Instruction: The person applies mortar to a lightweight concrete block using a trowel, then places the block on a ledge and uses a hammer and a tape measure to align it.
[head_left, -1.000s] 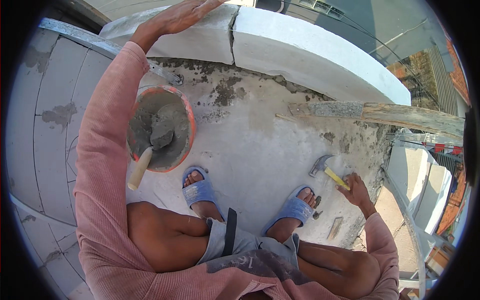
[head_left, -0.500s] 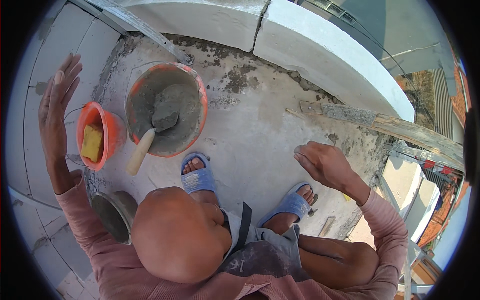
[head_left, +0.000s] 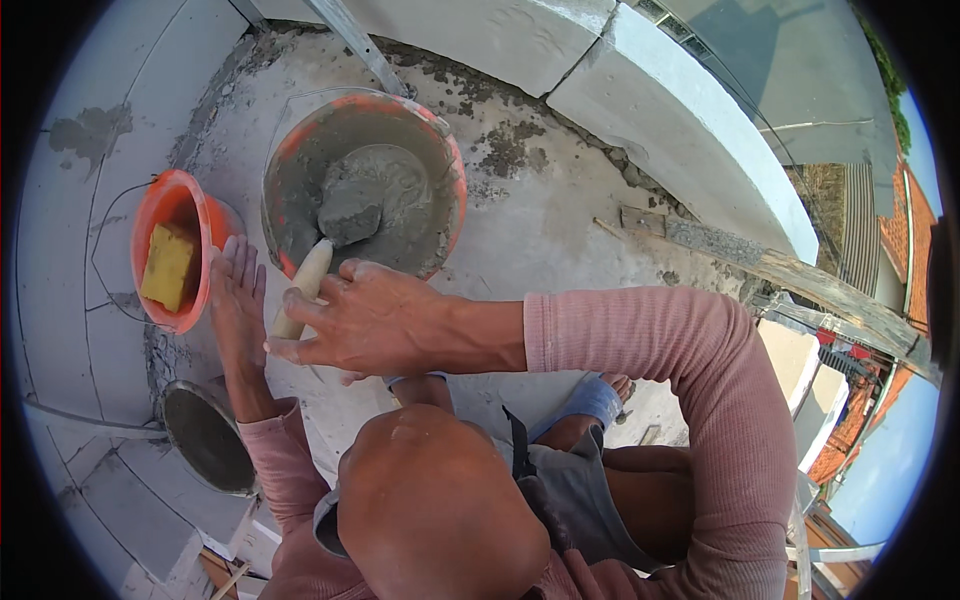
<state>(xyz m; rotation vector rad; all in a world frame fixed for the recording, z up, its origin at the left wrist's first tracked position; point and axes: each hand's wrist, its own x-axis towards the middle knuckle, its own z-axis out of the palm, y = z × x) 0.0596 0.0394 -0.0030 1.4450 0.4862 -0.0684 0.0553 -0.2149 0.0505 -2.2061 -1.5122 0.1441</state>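
Note:
A trowel rests in a large orange bucket (head_left: 458, 190) of wet grey mortar (head_left: 400, 175). Its blade is loaded with mortar, and its pale wooden handle (head_left: 312, 272) leans over the near rim. My right hand (head_left: 375, 318) reaches across from the right, its fingers around that handle. Beside a smaller orange bucket (head_left: 205, 285), my left hand (head_left: 238, 300) is open, fingers stretched out and palm dusty; whether it touches the rim I cannot tell. A yellow sponge (head_left: 170, 268) sits inside the smaller bucket.
A round dark container (head_left: 208, 438) lies tilted at the left. Pale block walls (head_left: 690, 130) curve along the far side, with a wooden plank (head_left: 780, 255) at the right. A metal bar (head_left: 362, 45) stands behind the large bucket. My sandalled feet (head_left: 590, 405) are on the floor.
My right hand has swung left across my body to the trowel handle. My left hand has come down and right, next to the small bucket. The view has shifted a little.

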